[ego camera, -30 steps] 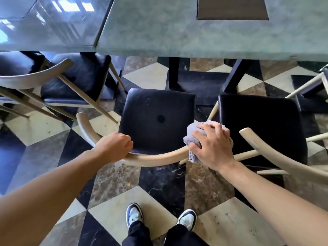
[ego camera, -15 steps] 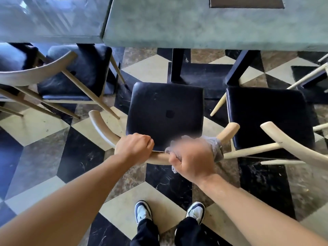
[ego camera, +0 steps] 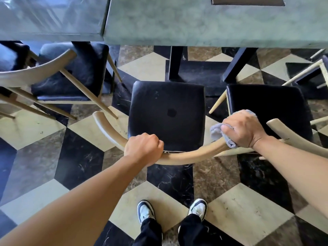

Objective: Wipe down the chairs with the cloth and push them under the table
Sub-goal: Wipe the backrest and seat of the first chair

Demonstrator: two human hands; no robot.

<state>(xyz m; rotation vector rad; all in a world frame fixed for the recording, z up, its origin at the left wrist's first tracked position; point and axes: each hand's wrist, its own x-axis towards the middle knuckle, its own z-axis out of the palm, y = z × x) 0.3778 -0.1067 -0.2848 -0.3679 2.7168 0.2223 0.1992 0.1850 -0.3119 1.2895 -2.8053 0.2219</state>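
Backrest (ego camera: 179, 158) of the middle chair curves left to right nearest the person. Left hand (ego camera: 143, 148) grips its left-centre, fingers curled round; right hand (ego camera: 244, 129) presses the cloth (ego camera: 215, 130) over its right end. Beyond, the seat (ego camera: 166, 116) stops short of the table (ego camera: 213, 27) edge.

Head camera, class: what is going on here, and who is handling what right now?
A person stands behind a wooden chair with a black seat and is wiping its curved backrest. The left hand grips the backrest near its middle, steadying it. The right hand presses a grey cloth around the backrest's right end. The chair stands out from the green table, not yet pushed under. Another black-seated chair stands close on the right.
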